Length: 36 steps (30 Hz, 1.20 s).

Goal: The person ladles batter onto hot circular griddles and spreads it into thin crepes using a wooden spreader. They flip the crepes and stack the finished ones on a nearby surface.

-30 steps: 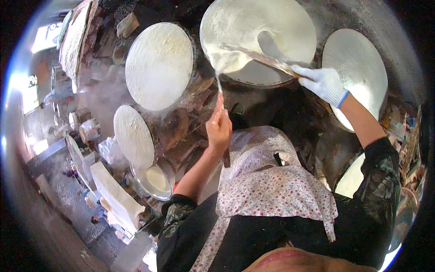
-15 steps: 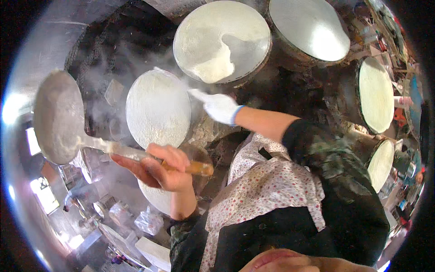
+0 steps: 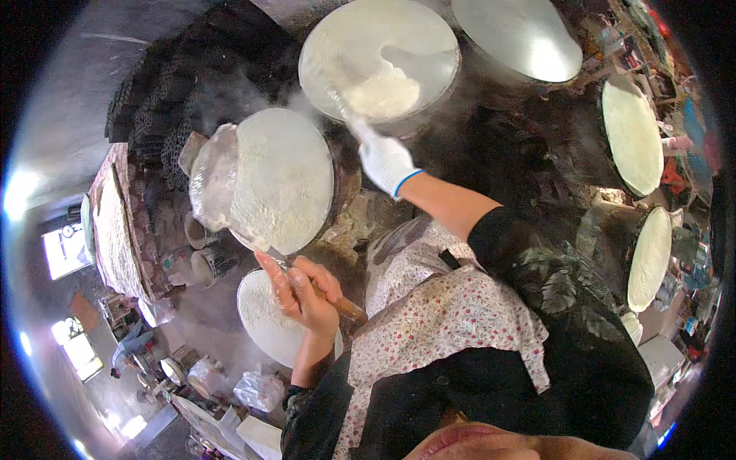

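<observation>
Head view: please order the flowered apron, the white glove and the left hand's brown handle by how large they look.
1. Flowered apron
2. White glove
3. Brown handle, partly hidden by the left hand

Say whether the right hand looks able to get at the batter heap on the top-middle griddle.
Likely yes: the right hand is beside the griddle's near rim, its tool reaching over that rim, and nothing visible stands between hand and batter heap.
</observation>
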### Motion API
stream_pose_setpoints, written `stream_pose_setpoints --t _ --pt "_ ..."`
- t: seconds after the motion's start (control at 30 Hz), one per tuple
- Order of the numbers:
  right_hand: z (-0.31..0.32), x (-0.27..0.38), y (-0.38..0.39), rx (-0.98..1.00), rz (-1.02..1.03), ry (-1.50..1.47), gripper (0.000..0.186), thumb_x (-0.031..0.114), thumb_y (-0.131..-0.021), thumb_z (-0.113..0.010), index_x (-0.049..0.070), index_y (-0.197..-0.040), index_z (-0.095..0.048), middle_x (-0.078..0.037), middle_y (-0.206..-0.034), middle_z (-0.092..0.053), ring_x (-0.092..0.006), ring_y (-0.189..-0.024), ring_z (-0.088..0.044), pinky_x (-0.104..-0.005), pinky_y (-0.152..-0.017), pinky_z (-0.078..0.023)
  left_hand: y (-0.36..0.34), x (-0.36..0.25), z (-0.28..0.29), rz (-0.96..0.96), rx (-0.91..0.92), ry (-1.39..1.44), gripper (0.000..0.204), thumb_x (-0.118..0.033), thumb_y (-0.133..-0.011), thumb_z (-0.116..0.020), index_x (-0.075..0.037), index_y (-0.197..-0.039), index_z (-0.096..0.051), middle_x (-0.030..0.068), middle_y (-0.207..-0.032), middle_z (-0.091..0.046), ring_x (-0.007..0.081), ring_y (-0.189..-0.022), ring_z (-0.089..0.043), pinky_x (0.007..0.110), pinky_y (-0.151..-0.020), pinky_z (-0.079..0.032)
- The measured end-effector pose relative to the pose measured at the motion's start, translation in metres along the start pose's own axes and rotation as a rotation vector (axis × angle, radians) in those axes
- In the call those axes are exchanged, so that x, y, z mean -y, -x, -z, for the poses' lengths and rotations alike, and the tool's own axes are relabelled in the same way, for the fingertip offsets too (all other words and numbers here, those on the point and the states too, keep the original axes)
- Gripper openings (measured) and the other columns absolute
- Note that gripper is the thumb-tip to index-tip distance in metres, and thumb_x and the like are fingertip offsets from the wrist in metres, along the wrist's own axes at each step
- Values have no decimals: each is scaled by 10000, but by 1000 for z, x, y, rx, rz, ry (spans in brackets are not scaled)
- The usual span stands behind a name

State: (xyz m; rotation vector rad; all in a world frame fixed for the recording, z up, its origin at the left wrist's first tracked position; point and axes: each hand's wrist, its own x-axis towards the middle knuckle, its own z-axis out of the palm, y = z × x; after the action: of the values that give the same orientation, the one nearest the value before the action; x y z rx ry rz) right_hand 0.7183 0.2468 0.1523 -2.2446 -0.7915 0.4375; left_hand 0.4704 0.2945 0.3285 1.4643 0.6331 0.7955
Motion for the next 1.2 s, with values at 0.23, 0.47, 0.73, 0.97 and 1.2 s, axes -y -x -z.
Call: stream_pose_setpoints --t 0.23,0.47,0.73,0.97,1.2 --pt "46 -44 18 -91 -111 150 642 151 -1013 -506 302 -1614 -338 -269 -781 -695 -457 -708 -700 -556 -655 -563 -4 17 -3 70 101 -35 639 -150 -1147 -368 -57 -1690 -44 45 -644 -492 106 -467 -423 263 -451 -414" --pt "17 -20 23 66 131 -108 535 238 -1021 -499 233 -1550 -423 -282 -805 -697 -470 -746 -703 -595 -706 -553 -17 17 -14 33 148 -28 645 -145 -1144 -376 -52 -1691 -48 38 -630 -492 103 -451 -414 267 -444 -410" --pt "79 -76 26 -295 -154 -46 407 247 -1034 -528 288 -1434 -591 -243 -1005 -728 -462 -873 -708 -539 -746 -574 -30 22 -38 59 211 -8 619 -181 -1161 -363 -123 -1704 -72 32 -659 -481 95 -460 -413 261 -431 -403" --pt "103 -80 18 217 -221 27 527 232 -1052 -531 413 -1543 -469 -172 -1239 -720 -410 -963 -730 -484 -867 -589 -37 16 -68 32 236 14 614 -162 -1157 -367 -138 -1705 -91 34 -654 -476 96 -458 -410 260 -429 -410" --pt "102 -65 23 -118 -73 -352 442 232 -1001 -554 224 -1438 -615 -216 -1113 -741 -411 -915 -728 -488 -833 -597 -36 7 -98 85 170 -38 645 -237 -1161 -393 -162 -1707 -56 6 -652 -419 93 -462 -386 268 -404 -388"
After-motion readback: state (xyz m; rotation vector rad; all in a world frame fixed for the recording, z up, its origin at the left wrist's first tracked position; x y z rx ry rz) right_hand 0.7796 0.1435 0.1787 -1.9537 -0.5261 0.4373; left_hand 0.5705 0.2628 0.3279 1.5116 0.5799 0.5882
